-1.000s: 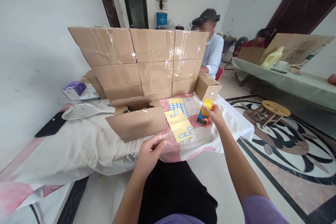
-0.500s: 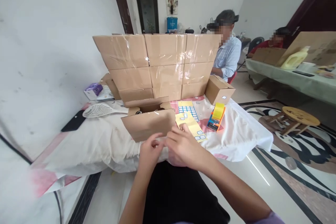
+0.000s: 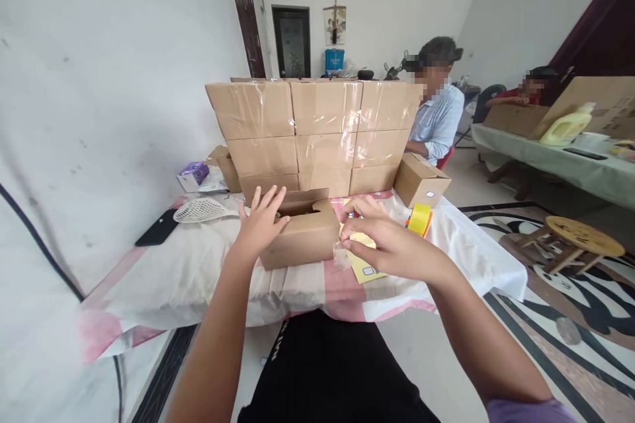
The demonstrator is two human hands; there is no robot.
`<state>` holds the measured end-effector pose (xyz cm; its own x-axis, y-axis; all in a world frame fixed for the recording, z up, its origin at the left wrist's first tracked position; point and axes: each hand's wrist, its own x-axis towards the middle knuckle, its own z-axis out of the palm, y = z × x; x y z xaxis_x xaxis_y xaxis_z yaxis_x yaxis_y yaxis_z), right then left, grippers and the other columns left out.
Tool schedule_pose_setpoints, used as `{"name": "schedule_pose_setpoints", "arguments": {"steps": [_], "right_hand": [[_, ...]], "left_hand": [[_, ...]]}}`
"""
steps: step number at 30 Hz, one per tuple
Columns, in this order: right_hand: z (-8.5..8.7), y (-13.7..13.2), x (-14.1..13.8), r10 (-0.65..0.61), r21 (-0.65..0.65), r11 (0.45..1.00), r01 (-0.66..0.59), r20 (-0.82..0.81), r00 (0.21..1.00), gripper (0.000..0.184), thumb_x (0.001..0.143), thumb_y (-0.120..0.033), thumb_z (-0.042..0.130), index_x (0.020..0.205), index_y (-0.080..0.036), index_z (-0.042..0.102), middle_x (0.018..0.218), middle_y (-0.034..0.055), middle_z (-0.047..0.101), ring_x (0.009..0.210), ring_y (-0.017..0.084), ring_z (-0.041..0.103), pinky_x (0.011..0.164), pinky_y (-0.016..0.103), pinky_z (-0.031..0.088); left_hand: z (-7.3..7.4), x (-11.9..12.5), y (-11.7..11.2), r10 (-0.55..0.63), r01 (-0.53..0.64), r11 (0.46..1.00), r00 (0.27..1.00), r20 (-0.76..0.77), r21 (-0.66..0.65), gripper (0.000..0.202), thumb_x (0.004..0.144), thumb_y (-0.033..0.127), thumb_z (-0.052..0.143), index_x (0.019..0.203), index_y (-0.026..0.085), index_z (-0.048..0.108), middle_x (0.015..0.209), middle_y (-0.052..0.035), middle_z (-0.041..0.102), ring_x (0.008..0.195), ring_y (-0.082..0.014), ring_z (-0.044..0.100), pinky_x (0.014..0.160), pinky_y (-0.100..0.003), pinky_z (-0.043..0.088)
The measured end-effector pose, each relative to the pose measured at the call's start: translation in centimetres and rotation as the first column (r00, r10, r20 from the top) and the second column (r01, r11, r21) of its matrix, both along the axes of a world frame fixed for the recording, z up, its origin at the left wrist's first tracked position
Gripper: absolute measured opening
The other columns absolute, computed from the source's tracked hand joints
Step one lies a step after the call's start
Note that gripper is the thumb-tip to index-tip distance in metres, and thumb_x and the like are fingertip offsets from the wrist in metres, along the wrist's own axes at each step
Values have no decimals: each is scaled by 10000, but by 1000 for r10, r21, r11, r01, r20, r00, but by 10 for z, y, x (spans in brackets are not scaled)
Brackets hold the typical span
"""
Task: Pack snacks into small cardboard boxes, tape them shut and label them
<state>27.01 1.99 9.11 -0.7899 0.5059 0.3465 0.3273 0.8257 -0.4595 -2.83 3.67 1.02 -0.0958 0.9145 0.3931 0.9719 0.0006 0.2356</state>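
A small cardboard box (image 3: 302, 241) stands in front of me near the table's front edge, its top partly open, with dark contents only partly visible. My left hand (image 3: 262, 223) is at the box's left end, fingers spread wide, the thumb near the top edge. To the right of the box, my right hand (image 3: 380, 238) pinches a thin piece of clear tape (image 3: 341, 256), which dangles below the fingertips. Under that hand lies a yellow sheet of stickers (image 3: 370, 269) with blue-outlined labels, partly covered. Just beyond sits a tape dispenser (image 3: 421, 219) with a yellow roll.
Taped cardboard boxes (image 3: 325, 112) form a wall behind; another box (image 3: 421, 180) stands at the right. A white fly swatter (image 3: 206, 210), a black phone (image 3: 157, 228) and a purple tissue pack (image 3: 194, 174) lie left. One person (image 3: 439, 112) sits behind the wall, another farther right.
My hands were together in front of the box and have parted: the left moved left and spread, the right moved right with the clear tape. The box's front flap has folded inward.
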Motion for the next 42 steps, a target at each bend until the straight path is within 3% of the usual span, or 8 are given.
{"name": "schedule_pose_setpoints", "arguments": {"steps": [5,8,13,23,25,29,34,42], "right_hand": [[1,52,-45,167,-265,949,-169,-28,986,66,919,-193,601,902,-195,664,1159,49,553,1085,194,563,960,327,426],[-19,97,-93,49,-297,955,-16,105,993,66,821,-132,622,793,-154,676,1010,52,607,996,191,567,840,269,433],[-49,143,-138,-35,-343,934,98,185,982,53,742,-118,623,692,-129,637,694,20,617,682,152,529,624,245,385],[-39,149,-128,-23,-421,906,46,61,998,121,860,-164,570,754,-136,621,752,15,602,726,138,527,686,238,419],[-22,141,-119,57,-454,887,-88,-82,995,175,916,-259,582,780,-151,608,849,27,618,794,141,543,748,252,443],[0,123,-115,358,-520,733,-438,-252,899,213,930,-353,651,868,-150,675,1192,73,632,1030,165,580,890,273,454],[-29,133,-148,190,-449,890,-73,221,956,132,890,-204,643,783,-128,657,816,28,657,743,137,556,680,233,414],[-55,151,-153,89,-394,919,28,276,957,123,835,-176,621,719,-144,595,631,-26,563,621,116,499,594,225,366]], "left_hand": [[-19,-2,-6,-93,93,992,996,-2,-90,422,1042,347,350,1303,318,680,1461,-31,611,1440,-285,469,1260,-622,142],[-26,0,-13,-108,109,989,994,15,-102,454,1050,324,311,1325,277,669,1509,-35,559,1475,-264,425,1230,-555,289],[-32,0,-11,-98,101,993,993,66,-52,459,1058,338,302,1364,269,637,1507,-46,558,1479,-270,422,1225,-574,289],[-38,4,-18,-83,83,997,995,48,-3,476,1058,401,348,1504,300,477,1519,-44,550,1483,-317,408,1225,-665,192],[-37,4,-18,-71,72,997,995,65,-8,491,1058,385,335,1519,265,455,1505,-78,565,1474,-299,425,1235,-637,196],[-39,2,-15,-45,44,999,996,75,20,517,1041,262,281,1533,188,424,1482,-142,578,1424,-269,496,1246,-579,218],[-43,0,-13,-38,34,999,992,121,36,549,1026,244,311,1569,181,354,1443,-128,616,1391,-257,533,1245,-563,238],[-41,0,-18,-79,76,996,993,83,35,546,1026,212,281,1554,270,406,1509,-82,560,1468,-250,440,1229,-589,266]]}}
